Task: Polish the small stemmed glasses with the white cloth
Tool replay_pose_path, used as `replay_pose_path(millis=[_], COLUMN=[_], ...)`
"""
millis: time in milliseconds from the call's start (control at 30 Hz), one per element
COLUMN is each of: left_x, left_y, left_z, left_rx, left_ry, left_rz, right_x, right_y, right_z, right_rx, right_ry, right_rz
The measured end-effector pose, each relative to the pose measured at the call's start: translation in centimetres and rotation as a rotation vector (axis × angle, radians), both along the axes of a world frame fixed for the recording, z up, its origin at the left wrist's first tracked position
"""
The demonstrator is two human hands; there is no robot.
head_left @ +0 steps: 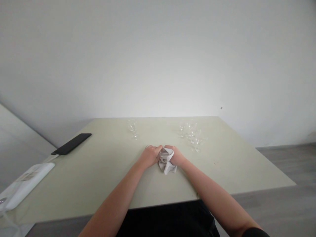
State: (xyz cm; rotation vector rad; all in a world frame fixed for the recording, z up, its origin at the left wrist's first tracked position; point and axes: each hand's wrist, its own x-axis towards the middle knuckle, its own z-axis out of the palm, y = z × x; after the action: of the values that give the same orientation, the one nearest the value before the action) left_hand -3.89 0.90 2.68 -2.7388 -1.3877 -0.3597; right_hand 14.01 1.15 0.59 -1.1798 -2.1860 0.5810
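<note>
Over the near middle of the table, my two hands meet. My left hand point(149, 156) is closed around a clear glass point(162, 156), most of it hidden by the fingers and the cloth. My right hand point(176, 156) is wrapped round a whitish cloth point(169, 167), which is pressed against the glass and hangs down in folds. Beyond my left hand, a clear stemmed glass point(132, 125) stands on the table. Several more stemmed glasses point(191, 131) are grouped beyond my right hand, to the right.
The pale table point(111, 184) reaches back to a plain wall point(158, 65). At its left edge lie a flat black object point(71, 144) and a white device point(29, 181) with a cable. A grey floor point(281, 161) shows at the right.
</note>
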Motion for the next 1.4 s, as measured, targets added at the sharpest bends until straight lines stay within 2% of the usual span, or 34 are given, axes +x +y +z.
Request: replay_pose_path(millis=[333,500,700,1033,1133,1267,1333,1400], left_x=[0.1,0.0,0.1,0.0,-0.1,-0.3,-0.3,-0.1], left_y=[0.1,0.1,-0.1,0.1,0.2,0.7,1.1,1.4], left_z=[0.0,0.2,0.4,0.2,0.1,-0.1,-0.4,-0.6], left_rx=[-0.018,-0.027,-0.021,-0.035,-0.03,-0.092,-0.16,-0.228], left_ry=[0.046,0.062,0.089,-0.022,-0.12,-0.446,-0.713,-0.976], left_rz=[0.017,0.014,0.026,0.031,0.042,0.128,0.157,0.153], right_x=[0.2,0.1,0.1,0.0,-0.3,-0.3,-0.2,-0.1], right_y=[0.2,-0.2,-0.2,-0.5,-0.3,0.5,0.9,1.1], right_z=[-0.2,0.0,0.5,0.1,0.2,0.0,-0.1,-0.2], right_rx=[0.077,0.059,0.032,0.001,-0.042,-0.136,-0.159,-0.167], right_ry=[-0.144,-0.126,-0.234,-0.045,0.077,0.478,0.658,0.749], right_rz=[0.029,0.006,-0.03,-0.006,-0.029,-0.08,-0.225,-0.362])
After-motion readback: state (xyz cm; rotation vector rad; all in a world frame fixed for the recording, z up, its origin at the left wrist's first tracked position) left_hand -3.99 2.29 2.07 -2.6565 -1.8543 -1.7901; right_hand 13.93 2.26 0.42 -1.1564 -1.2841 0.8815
